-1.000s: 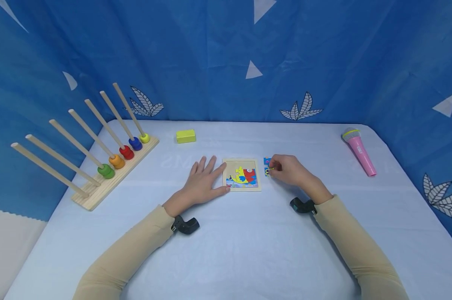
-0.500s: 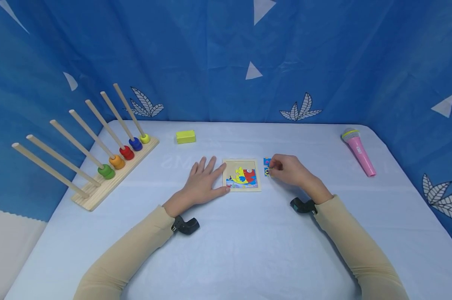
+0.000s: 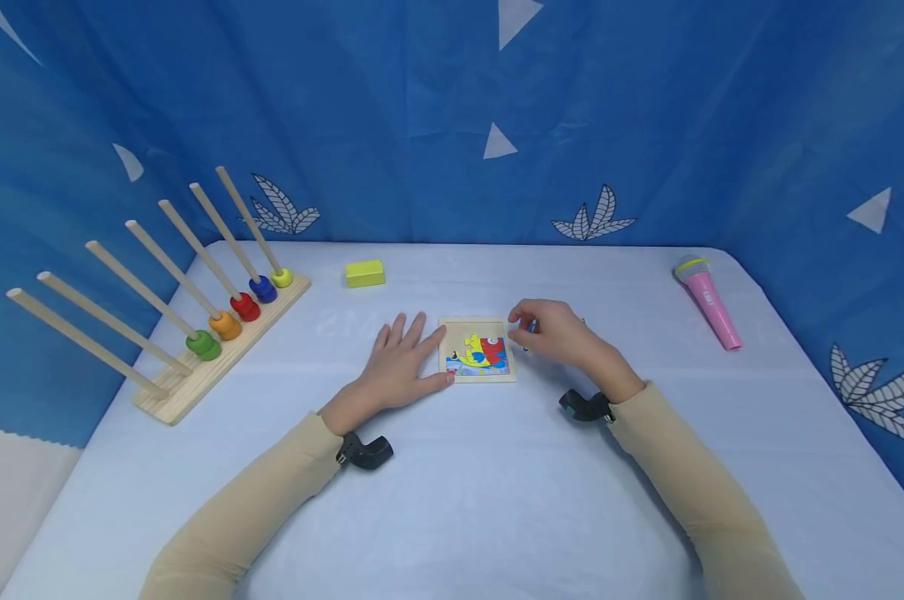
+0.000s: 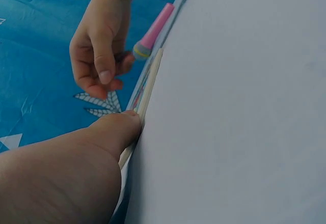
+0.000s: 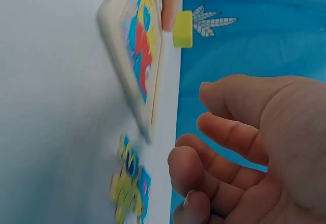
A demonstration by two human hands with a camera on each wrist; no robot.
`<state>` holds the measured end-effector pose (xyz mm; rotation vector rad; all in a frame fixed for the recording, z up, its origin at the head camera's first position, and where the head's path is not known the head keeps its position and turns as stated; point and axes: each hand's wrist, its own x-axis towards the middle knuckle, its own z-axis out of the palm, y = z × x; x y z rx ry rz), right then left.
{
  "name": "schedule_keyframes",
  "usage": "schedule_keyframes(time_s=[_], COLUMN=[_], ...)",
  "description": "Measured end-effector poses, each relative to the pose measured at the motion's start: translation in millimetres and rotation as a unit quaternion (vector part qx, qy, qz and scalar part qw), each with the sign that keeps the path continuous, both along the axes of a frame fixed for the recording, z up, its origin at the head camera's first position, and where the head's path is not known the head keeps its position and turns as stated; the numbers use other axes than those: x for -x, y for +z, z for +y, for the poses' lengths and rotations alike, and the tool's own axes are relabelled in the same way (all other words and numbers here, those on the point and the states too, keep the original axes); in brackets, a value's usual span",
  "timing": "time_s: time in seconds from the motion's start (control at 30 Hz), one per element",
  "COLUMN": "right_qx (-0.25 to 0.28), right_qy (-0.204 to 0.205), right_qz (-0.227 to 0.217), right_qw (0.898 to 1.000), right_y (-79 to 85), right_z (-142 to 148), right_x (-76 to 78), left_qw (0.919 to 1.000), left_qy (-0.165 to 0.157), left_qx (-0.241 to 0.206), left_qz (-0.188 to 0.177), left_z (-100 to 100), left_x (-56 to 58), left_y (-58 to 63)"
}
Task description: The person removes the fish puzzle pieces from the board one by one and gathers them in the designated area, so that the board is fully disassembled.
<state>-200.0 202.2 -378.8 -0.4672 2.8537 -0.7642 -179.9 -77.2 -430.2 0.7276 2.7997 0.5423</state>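
Note:
A small wooden jigsaw puzzle board (image 3: 462,328) lies on the white table, with a partly filled red, yellow and blue fish picture and bare wood along its upper part. My left hand (image 3: 395,367) rests flat beside it, fingers spread, with thumb and index finger on its left edge. My right hand (image 3: 560,333) hovers just right of the board, fingers loosely bent. In the right wrist view a gap shows between thumb and index finger, with nothing visible in it. Loose puzzle pieces (image 5: 130,193), yellow and blue, lie on the table below; in the head view that hand mostly covers them.
At the left stands a wooden peg rack (image 3: 234,358) with coloured beads on several tall pegs. A yellow-green block (image 3: 365,273) sits towards the back. The pink toy microphone (image 3: 710,307) lies at the right. Blue patterned cloth (image 3: 422,125) hangs behind the table.
My right hand has moved slightly left and up from the loose pieces, towards the board. The left hand keeps its place. The whole head view has shifted a little.

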Motion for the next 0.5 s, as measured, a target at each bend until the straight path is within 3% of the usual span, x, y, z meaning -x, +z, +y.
schedule_keyframes(time_s=[0.27, 0.5], right_qx=[-0.02, -0.028], right_qy=[0.029, 0.073], right_qz=[-0.032, -0.018], right_qw=[0.999, 0.997], right_y=[5.0, -6.1], right_z=[-29.5, -42.6], right_x=[7.6, 6.0], left_qw=[1.0, 1.0], left_qy=[0.001, -0.003], left_qx=[-0.001, 0.001], left_qz=[-0.008, -0.005], left_z=[-0.2, -1.1], left_x=[0.6, 1.3], left_y=[-0.6, -2.2])
